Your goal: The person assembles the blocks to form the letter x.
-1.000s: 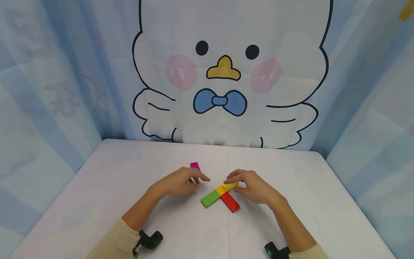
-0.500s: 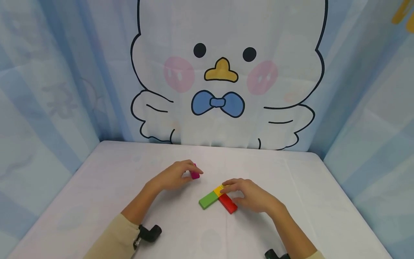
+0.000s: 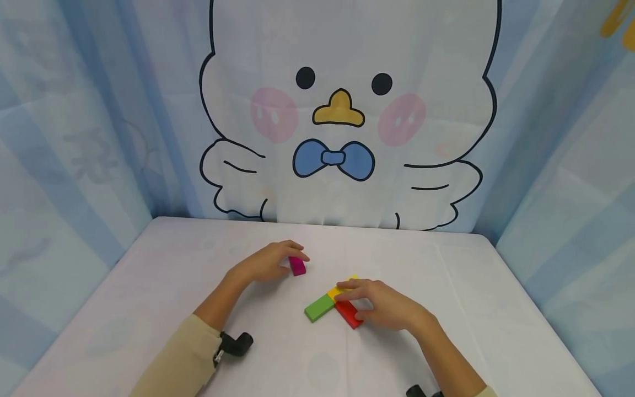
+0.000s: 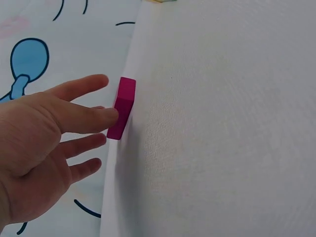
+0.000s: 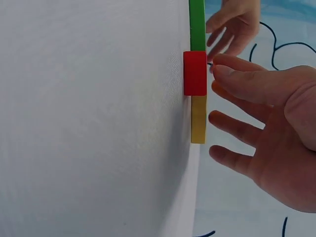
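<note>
My left hand [image 3: 265, 261] reaches over a magenta block [image 3: 297, 266] on the table. Its fingers are extended and spread; in the left wrist view the thumb overlaps the magenta block [image 4: 127, 106], and whether it touches cannot be told. The right hand [image 3: 389, 304] hovers with loosely spread fingers above a red block [image 3: 347, 313]. That block lies against a joined line made of a green block [image 3: 319, 307], an orange-yellow piece [image 3: 332, 293] and a yellow block [image 3: 354, 277], which the right fingers partly hide. Nothing sits between the right thumb and fingers.
A pale cloth covers the table [image 3: 223, 358]. Behind it hangs a curtain [image 3: 342, 193] with a cartoon bird, and more blue-and-white curtains [image 3: 64, 165] flank both sides. A black camera mount [image 3: 237, 344] projects from the left wrist.
My left hand has moved away from the coloured line to the magenta block at the far left. The right hand has drawn back from the yellow block, nearer the red one.
</note>
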Demonstrator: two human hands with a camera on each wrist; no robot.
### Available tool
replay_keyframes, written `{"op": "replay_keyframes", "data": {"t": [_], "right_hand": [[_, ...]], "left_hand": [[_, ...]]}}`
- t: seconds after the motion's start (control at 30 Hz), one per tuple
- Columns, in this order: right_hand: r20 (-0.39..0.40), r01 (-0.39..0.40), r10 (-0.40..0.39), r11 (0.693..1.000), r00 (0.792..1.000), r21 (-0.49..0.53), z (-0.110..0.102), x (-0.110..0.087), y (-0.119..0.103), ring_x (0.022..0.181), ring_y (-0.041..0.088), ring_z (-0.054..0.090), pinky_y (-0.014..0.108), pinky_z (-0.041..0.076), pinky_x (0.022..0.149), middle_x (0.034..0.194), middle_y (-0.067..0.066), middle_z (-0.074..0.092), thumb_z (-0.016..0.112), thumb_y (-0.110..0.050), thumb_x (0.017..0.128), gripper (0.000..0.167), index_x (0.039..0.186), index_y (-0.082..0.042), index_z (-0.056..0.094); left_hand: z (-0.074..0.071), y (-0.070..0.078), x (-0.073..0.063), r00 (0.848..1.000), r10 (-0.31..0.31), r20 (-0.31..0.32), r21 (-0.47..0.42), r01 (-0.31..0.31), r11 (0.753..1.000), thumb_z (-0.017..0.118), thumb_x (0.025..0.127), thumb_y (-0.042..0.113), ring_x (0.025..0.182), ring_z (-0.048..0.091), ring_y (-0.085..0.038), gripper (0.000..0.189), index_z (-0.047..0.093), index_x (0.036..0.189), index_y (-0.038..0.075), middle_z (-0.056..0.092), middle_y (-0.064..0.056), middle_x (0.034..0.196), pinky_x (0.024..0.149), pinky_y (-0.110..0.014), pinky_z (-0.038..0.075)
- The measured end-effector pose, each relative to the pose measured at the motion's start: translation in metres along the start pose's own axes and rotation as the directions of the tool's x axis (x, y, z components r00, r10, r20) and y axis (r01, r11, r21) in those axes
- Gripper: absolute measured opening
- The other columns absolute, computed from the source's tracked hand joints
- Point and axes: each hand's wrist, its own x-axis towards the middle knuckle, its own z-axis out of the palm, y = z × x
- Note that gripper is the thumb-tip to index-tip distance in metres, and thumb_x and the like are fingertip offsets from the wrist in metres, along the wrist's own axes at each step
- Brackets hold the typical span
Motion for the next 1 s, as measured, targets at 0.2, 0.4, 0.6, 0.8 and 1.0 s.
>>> {"op": "replay_keyframes", "data": {"t": [0.2, 0.4, 0.6, 0.8, 1.0], "right_hand": [[0.001, 0.003, -0.003, 1.000, 1.000, -0.022, 0.002, 0.000, 0.002, 0.150, 0.035, 0.043, 0.058, 0.043, 0.117, 0.156, 0.001, 0.054, 0.069, -0.003, 0.096, 0.048, 0.140, -0.021, 0.068], [-0.005, 0.016, -0.016, 1.000, 1.000, -0.021, 0.003, 0.000, 0.002, 0.150, 0.033, 0.043, 0.058, 0.041, 0.118, 0.156, 0.001, 0.054, 0.068, -0.003, 0.096, 0.046, 0.139, -0.020, 0.069], [-0.009, 0.022, -0.022, 1.000, 1.000, -0.022, 0.003, 0.000, 0.001, 0.151, 0.032, 0.043, 0.058, 0.040, 0.119, 0.156, 0.001, 0.054, 0.069, -0.002, 0.096, 0.047, 0.139, -0.020, 0.069], [-0.007, 0.023, -0.023, 1.000, 1.000, -0.019, 0.001, 0.000, 0.001, 0.150, 0.034, 0.043, 0.059, 0.041, 0.118, 0.157, 0.003, 0.054, 0.069, 0.000, 0.095, 0.048, 0.140, -0.019, 0.068], [-0.008, 0.008, -0.008, 1.000, 1.000, -0.014, 0.002, -0.001, 0.002, 0.152, 0.032, 0.042, 0.057, 0.040, 0.119, 0.157, 0.001, 0.054, 0.069, -0.002, 0.096, 0.048, 0.140, -0.019, 0.068]], "left_hand": [[0.003, 0.001, 0.005, 1.000, 0.003, 0.023, 0.010, -0.003, 1.000, 0.069, 0.095, 0.000, 0.145, 0.047, -0.033, 0.048, 0.070, 0.137, 0.023, 0.052, -0.009, 0.155, 0.112, -0.050, 0.050], [0.003, 0.002, 0.009, 0.999, 0.001, 0.036, 0.025, -0.001, 1.000, 0.071, 0.094, -0.001, 0.143, 0.049, -0.032, 0.048, 0.071, 0.136, 0.022, 0.056, -0.009, 0.151, 0.110, -0.048, 0.053], [0.001, -0.001, 0.013, 0.999, -0.013, 0.038, 0.016, 0.012, 1.000, 0.072, 0.093, -0.001, 0.139, 0.053, -0.030, 0.046, 0.072, 0.134, 0.022, 0.060, -0.007, 0.146, 0.107, -0.044, 0.055], [-0.001, -0.002, 0.014, 0.999, 0.007, 0.033, 0.008, -0.008, 1.000, 0.074, 0.092, 0.000, 0.135, 0.055, -0.030, 0.042, 0.075, 0.129, 0.020, 0.062, -0.009, 0.142, 0.102, -0.041, 0.059], [-0.002, -0.003, 0.016, 0.999, 0.019, 0.032, 0.000, -0.019, 1.000, 0.076, 0.090, 0.000, 0.131, 0.057, -0.030, 0.038, 0.078, 0.122, 0.020, 0.063, -0.009, 0.138, 0.097, -0.039, 0.061]]}}
